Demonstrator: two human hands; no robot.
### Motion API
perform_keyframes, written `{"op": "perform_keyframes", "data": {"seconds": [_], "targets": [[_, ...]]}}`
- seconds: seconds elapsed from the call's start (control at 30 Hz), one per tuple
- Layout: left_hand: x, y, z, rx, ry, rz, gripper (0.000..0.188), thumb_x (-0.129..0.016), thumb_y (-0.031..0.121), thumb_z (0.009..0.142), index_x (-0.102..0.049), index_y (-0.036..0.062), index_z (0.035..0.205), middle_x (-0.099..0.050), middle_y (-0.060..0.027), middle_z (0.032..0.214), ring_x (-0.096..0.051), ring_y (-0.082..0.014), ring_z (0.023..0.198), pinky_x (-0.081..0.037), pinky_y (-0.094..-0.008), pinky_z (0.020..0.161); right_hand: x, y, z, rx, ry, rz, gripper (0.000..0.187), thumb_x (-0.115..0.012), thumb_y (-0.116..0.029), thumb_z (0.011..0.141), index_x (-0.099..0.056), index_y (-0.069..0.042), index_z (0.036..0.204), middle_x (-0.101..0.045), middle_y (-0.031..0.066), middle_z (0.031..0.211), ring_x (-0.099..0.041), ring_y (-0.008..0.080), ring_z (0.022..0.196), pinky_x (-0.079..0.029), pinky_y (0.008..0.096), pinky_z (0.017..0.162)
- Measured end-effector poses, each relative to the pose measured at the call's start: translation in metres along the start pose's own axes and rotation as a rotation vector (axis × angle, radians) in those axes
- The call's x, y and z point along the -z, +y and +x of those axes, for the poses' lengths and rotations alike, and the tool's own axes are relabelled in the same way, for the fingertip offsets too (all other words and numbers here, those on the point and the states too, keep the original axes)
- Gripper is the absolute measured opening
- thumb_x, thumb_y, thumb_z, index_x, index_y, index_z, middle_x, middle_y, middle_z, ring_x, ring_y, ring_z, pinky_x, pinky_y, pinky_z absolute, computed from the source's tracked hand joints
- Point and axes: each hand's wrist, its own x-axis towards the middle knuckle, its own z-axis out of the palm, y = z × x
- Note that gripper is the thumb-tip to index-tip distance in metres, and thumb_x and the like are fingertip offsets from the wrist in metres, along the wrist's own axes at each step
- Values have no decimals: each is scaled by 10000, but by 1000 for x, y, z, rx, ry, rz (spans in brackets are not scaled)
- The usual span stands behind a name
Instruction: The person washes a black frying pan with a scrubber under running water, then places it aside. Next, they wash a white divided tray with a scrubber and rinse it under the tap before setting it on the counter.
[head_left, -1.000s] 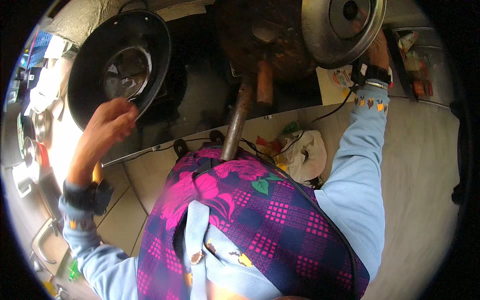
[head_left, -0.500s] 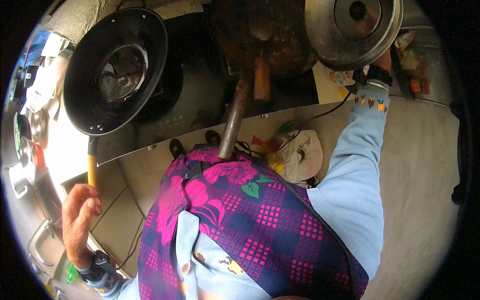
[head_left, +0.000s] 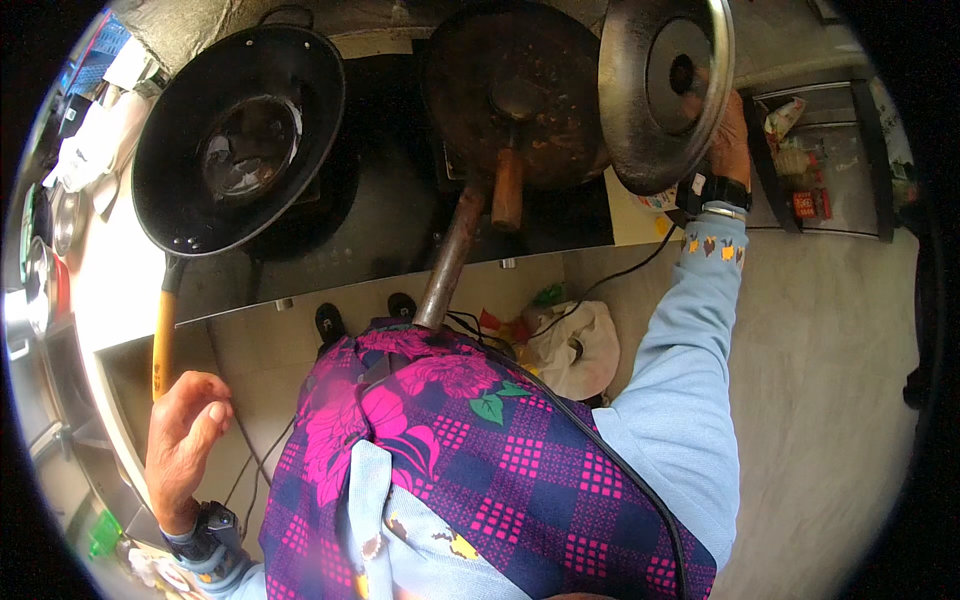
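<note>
My right hand [head_left: 732, 140] grips the right side of a round metal lid [head_left: 622, 120] with a dark centre knob, held tilted on edge; some of its fingers are hidden by the lid. To the lid's left lies a dark, rust-brown wok [head_left: 570, 120] with a long metal handle [head_left: 448, 262]; a shorter wooden handle [head_left: 507, 190] also points towards me there. My left hand [head_left: 188, 435] hovers beside the end of a yellow handle [head_left: 164, 330], its fingers curled with nothing visible in them. That handle belongs to a black wok [head_left: 180, 165] with a little liquid inside.
Both woks are on a black glass cooktop [head_left: 385, 225]. Beyond my right hand, an open drawer or rack [head_left: 845, 165] holds small packets. On the floor, a white bag [head_left: 580, 350] lies near cables. A pale counter [head_left: 115, 290] runs along the left.
My right hand has brought the lid left, towards the rusty wok, and turned it more edge-on. My left hand stays curled near the yellow handle. The whole view has shifted slightly.
</note>
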Motion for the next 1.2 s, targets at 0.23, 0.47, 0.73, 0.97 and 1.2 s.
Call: {"op": "perform_keyframes", "data": {"seconds": [0.23, 0.47, 0.73, 0.97, 1.2], "targets": [[-17, -13, -5, -33, 13, -45, 177, -589, 156, 881, -557, -9, 935, -545, -27, 765, -501, -86, 673, -415, -218, 600, -53, 15, 24, -63, -213, -95, 306, -678, -251, 873, -640, -32, 1084, -624, 27, 890, -574, 109, 626, -468, 263, 515], [-25, -30, -14, -43, -11, -66, 236, -613, 210, 884, -572, -11, 956, -559, -20, 770, -516, -83, 684, -428, -224, 615, -141, 28, 13, 65, -275, -706, 310, -679, -276, 816, -638, -5, 960, -607, 80, 650, -602, 144, 539, -491, 289, 450], [-29, -34, -24, -60, 15, -152, 238, -621, 212, 888, -577, -12, 956, -561, -25, 768, -517, -90, 690, -433, -229, 623, -169, 35, 7, 50, -208, -950, 277, -640, -228, 788, -613, 30, 883, -578, 120, 640, -565, 223, 538, -470, 372, 493], [-24, -37, -36, -78, 25, -139, 218, -588, 174, 899, -583, -26, 984, -580, -38, 829, -518, -101, 770, -449, -255, 699, -169, 30, -3, -15, -314, -1063, 380, -618, -331, 867, -603, 8, 1040, -582, 105, 693, -560, 176, 594, -438, 326, 451], [-18, -42, -62, 35, 76, -170, 200, -601, 140, 887, -584, -24, 1001, -588, -30, 853, -529, -96, 795, -455, -263, 712, -163, 41, 1, 65, -287, -1199, 538, -608, -382, 882, -545, 38, 1213, -617, 238, 1076, -612, 367, 946, -501, 458, 821]]}}
